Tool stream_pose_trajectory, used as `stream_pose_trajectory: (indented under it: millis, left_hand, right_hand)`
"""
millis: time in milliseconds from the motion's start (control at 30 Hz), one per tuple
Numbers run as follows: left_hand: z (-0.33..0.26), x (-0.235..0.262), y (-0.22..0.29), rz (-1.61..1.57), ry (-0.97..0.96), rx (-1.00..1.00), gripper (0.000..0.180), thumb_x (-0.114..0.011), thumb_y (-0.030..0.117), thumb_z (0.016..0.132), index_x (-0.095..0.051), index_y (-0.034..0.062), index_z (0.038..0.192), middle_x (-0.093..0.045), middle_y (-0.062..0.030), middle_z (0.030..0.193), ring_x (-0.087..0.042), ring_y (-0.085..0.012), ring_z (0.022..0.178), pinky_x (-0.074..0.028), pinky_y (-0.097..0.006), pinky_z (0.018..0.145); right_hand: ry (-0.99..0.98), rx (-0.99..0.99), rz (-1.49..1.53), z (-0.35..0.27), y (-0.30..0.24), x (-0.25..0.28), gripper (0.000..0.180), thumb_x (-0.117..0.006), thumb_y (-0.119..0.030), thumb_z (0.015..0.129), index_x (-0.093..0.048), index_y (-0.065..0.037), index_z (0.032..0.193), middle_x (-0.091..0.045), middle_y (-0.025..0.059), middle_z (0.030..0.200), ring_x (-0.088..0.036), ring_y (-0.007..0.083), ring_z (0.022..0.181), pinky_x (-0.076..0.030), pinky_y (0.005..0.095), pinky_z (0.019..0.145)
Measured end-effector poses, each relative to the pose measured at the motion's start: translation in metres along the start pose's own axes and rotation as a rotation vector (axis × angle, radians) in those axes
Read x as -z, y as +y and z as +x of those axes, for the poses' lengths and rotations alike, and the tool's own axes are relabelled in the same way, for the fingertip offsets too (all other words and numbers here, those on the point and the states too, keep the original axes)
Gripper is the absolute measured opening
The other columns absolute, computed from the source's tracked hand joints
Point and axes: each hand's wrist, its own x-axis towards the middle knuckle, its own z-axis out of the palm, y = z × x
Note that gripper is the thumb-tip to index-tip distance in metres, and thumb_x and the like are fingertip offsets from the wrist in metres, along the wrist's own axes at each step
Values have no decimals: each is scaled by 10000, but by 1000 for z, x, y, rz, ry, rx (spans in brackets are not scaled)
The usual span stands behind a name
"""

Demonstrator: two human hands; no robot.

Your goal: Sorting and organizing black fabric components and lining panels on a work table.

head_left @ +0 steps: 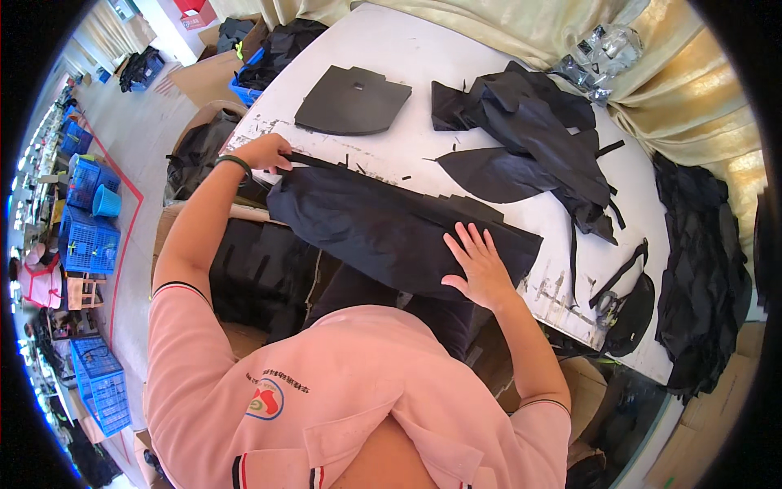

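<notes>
Black cloth (366, 224) lies across the near edge of a white table (407, 45).
At the table's left side, the left hand (262, 153) curls its fingers nearly closed, pinching the cloth's corner; a black panel (352, 102) sits toward the table's back; nearer the table's right, the right hand (481, 265) rests flat, fingers spread, gripping nothing.

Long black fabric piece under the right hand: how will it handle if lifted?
Probably floppy: the long black fabric piece sags past the near edge of the white table. Likely light for its size, as it looks thin. May crease, given its wrinkles.
</notes>
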Motion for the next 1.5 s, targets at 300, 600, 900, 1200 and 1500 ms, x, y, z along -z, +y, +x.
stream_pose_trajectory:
  millis: [300,600,900,1200,1500]
  left_hand:
    - [-57,37,102,-153,-152,-146,472,-615,386,901,-658,5,626,-603,-26,548,-504,-75,455,-389,-240,423]
    - [31,0,160,-52,570,-412,455,-671,482,824,-694,41,932,-685,-113,822,-640,-286,747,-502,-373,713]
    - [106,-29,48,290,560,-203,479,-744,404,747,-637,128,1124,-682,-117,1031,-628,-323,993,-485,-416,864]
    - [91,-28,53,445,529,-235,494,-726,398,775,-619,160,1194,-690,-138,973,-642,-343,932,-498,-425,832]
    - [96,-25,55,477,460,-242,434,-679,346,822,-614,110,1181,-682,-130,963,-642,-318,934,-501,-429,811]
  right_hand:
    - [253,-25,602,63,-14,64,672,-713,-186,825,-404,-99,1416,-487,142,1365,-574,290,1093,-450,414,938]
    - [260,-165,1387,132,-41,59,359,-621,-47,884,-528,-9,1229,-649,85,879,-613,116,705,-498,236,643]
    - [284,-351,1388,115,-35,56,150,-616,-74,899,-612,35,1001,-652,98,769,-638,133,603,-540,246,528]
    - [218,-366,1380,128,-46,42,151,-625,-100,905,-611,7,1011,-647,90,685,-560,91,464,-454,209,424]
    - [283,-350,1359,133,-50,32,136,-620,-138,916,-603,-16,973,-650,46,754,-506,64,453,-394,196,422]
